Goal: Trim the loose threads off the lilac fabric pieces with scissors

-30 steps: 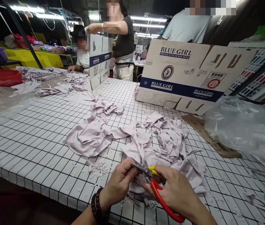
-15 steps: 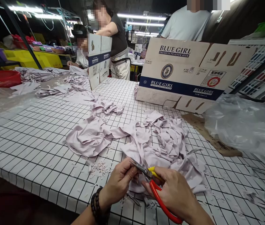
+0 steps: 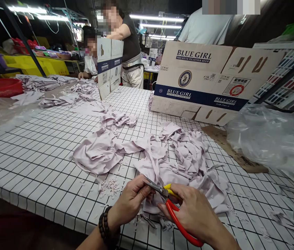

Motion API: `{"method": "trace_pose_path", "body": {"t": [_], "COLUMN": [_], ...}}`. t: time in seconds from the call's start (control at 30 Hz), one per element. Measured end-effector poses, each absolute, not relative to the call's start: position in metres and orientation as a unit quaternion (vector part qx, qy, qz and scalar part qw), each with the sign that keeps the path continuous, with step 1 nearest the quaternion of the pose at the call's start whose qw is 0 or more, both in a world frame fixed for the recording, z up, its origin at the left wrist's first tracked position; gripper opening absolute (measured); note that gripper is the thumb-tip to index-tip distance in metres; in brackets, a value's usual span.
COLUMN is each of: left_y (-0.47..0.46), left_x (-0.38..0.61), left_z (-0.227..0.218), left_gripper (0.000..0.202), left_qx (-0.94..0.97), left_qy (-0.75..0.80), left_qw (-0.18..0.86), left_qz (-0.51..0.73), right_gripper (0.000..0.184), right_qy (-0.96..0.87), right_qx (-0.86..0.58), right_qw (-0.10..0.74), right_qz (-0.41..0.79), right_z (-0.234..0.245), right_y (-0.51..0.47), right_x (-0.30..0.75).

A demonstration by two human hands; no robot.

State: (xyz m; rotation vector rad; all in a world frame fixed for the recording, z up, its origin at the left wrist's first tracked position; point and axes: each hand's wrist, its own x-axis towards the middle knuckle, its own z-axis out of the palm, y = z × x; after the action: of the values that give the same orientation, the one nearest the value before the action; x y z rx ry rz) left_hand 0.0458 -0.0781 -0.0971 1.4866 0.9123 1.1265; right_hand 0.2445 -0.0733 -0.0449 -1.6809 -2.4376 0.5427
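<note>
My right hand (image 3: 192,211) is closed around scissors (image 3: 176,218) with one red and one yellow handle. Their metal blades point left and reach the fingertips of my left hand (image 3: 130,199). That hand is pinched on pale lilac fabric (image 3: 149,201), mostly hidden by the fingers and blades. Just beyond both hands lies a crumpled heap of the same fabric (image 3: 175,170), with another bunch (image 3: 97,152) joined to it on the left. Small fabric clippings (image 3: 110,187) are piled left of my left hand, and narrow scraps lie under my wrists.
A grid-patterned cloth covers the table (image 3: 45,152). A large cardboard box (image 3: 199,76) stands at back right, and a smaller carton (image 3: 109,66) at back left. Clear plastic (image 3: 269,135) lies at right over brown cardboard (image 3: 232,149). Several people are across the table.
My hands and the scissors stay almost in place; my left wrist shifts slightly left. Across the table, the seated person's head and hand move a little.
</note>
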Motion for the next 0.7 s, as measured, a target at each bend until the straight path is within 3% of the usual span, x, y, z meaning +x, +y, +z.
{"method": "trace_pose_path", "body": {"t": [0.6, 0.7], "left_y": [-0.079, -0.078], "left_x": [0.046, 0.046], "left_z": [-0.099, -0.099], "left_gripper": [0.032, 0.032], "left_qx": [0.584, 0.564], "left_qy": [0.356, 0.351], "left_qw": [0.564, 0.58], "left_qz": [0.463, 0.472], "right_gripper": [0.043, 0.045], "right_qy": [-0.808, -0.786], "right_qx": [-0.55, -0.556], "right_qw": [0.097, 0.112], "right_qz": [0.187, 0.246], "right_z": [-0.055, -0.056], "right_y": [-0.068, -0.066], "right_x": [0.242, 0.244]}}
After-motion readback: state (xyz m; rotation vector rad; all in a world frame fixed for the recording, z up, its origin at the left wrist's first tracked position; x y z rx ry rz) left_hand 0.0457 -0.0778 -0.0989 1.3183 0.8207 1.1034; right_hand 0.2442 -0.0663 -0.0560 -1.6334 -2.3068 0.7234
